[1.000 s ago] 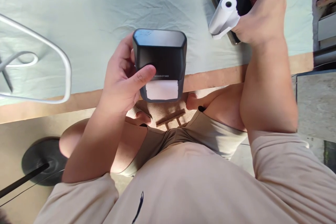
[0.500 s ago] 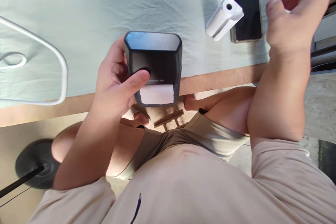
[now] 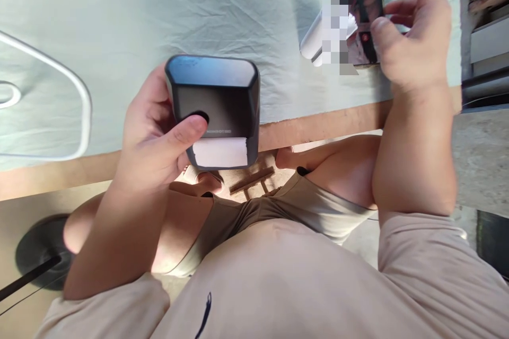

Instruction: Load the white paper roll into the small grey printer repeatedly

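Printer (image 3: pixel 226 103): dark plastic, matt front, glossy top. Paper strip (image 3: pixel 220 152): smooth, matt. Tablecloth (image 3: pixel 218 16): wrinkled fabric.

- Between the black device (image 3: pixel 218 108) and the white roll (image 3: pixel 312 42), a wide stretch of cloth (image 3: pixel 274 74) gives a hand passage.
- The left hand (image 3: pixel 147 143) blocks the device's left side.
- The roll obstructs the phone (image 3: pixel 368 26) from the left; the right hand (image 3: pixel 417 37) crowds its right edge.
- A looped cable (image 3: pixel 86 111) bars the far left.

A loose beige T-shirt (image 3: pixel 274 270) with short, wide sleeves (image 3: pixel 421 238) bears a thin, dark curved mark (image 3: pixel 204 315) low on its front. The shorts (image 3: pixel 326 204) are olive-khaki; the hands (image 3: pixel 421 45) are bare.
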Tool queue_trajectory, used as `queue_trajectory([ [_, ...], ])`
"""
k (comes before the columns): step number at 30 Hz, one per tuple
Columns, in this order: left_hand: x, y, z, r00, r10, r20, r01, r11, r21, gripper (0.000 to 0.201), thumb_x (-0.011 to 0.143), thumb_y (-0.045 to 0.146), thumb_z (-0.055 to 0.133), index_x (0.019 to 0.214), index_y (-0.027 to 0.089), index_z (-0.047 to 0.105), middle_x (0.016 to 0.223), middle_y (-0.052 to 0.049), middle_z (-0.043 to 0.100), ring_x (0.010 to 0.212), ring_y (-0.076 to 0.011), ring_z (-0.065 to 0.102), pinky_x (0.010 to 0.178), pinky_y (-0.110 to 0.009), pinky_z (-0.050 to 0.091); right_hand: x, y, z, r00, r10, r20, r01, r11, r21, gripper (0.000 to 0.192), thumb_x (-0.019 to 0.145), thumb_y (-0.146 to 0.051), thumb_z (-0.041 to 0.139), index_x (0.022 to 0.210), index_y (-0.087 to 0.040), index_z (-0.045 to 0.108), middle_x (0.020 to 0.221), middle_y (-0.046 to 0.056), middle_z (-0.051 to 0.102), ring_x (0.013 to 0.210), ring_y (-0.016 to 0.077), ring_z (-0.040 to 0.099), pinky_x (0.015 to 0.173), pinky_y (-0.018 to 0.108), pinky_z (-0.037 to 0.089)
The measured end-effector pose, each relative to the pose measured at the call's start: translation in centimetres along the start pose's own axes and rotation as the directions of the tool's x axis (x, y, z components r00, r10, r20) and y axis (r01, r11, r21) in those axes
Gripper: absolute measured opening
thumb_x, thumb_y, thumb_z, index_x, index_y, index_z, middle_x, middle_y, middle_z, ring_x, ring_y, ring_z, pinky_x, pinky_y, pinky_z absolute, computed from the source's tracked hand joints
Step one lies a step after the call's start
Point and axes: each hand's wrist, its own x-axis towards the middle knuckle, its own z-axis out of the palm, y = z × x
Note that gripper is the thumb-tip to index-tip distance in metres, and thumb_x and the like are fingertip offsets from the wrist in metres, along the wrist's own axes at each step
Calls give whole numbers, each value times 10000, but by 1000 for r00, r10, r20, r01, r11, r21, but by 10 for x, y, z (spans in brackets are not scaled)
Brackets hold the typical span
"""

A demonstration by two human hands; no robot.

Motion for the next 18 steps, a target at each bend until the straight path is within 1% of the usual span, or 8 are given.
queue_trajectory([
  [3,-1,3,5,997,-42,-61,42,999,7,553,790,315,899,1265,132,684,1128,-140,756,768,-347,816,279,-368,582,-2,-4,1,1000,5,25,-4,1000,-24,474,771,64,627,1180,-171,585,1274,98,665,1102,138,653,1066,334,521],
  [4,-2,5,7,996,-50,-72,50,999,6,559,780,309,906,1258,126,681,1149,-149,758,795,-365,820,278,-370,584,-2,-5,0,1000,8,30,-7,999,-34,487,760,65,634,1182,-172,582,1276,97,660,1100,140,646,1059,334,516],
  [8,-2,8,10,993,-64,-103,65,998,4,563,769,299,911,1248,120,676,1170,-158,766,787,-368,820,262,-361,573,-2,-7,-1,999,13,53,-9,997,-76,543,699,89,658,1162,-182,572,1285,89,653,1126,147,634,1079,345,495],
  [11,-3,8,9,989,-82,-124,83,997,2,567,766,288,917,1246,111,673,1149,-156,766,798,-364,819,282,-377,591,-2,-6,-1,998,6,68,0,997,-76,526,700,90,656,1137,-189,566,1278,85,668,1161,151,642,1112,357,495],
  [13,-3,7,9,991,-58,-120,58,998,-1,574,760,305,927,1240,112,678,1126,-142,763,813,-356,820,301,-381,604,-2,-5,1,998,-6,65,10,998,-60,506,701,81,659,1116,-195,574,1255,78,681,1139,153,649,1103,362,504],
  [14,-3,6,9,992,-46,-115,46,999,-1,580,758,318,930,1241,117,681,1117,-134,760,823,-354,821,316,-384,614,-2,-5,2,998,-17,59,20,999,-47,507,694,82,660,1109,-198,581,1242,71,684,1129,153,647,1104,362,502],
  [16,-4,5,8,993,-50,-108,51,999,7,569,777,328,916,1254,132,677,1133,-129,754,829,-355,823,342,-397,633,-1,-7,1,999,-51,2,51,999,-18,526,666,117,602,1084,-200,574,1208,57,669,1114,146,632,1104,347,487],
  [18,-4,5,8,995,-50,-89,51,999,5,578,783,327,907,1272,141,661,1161,-141,751,763,-359,817,309,-391,611,-3,-12,-2,990,-92,-110,95,995,14,480,703,116,481,1065,-196,528,1222,73,601,1143,131,597,1103,319,467],
])
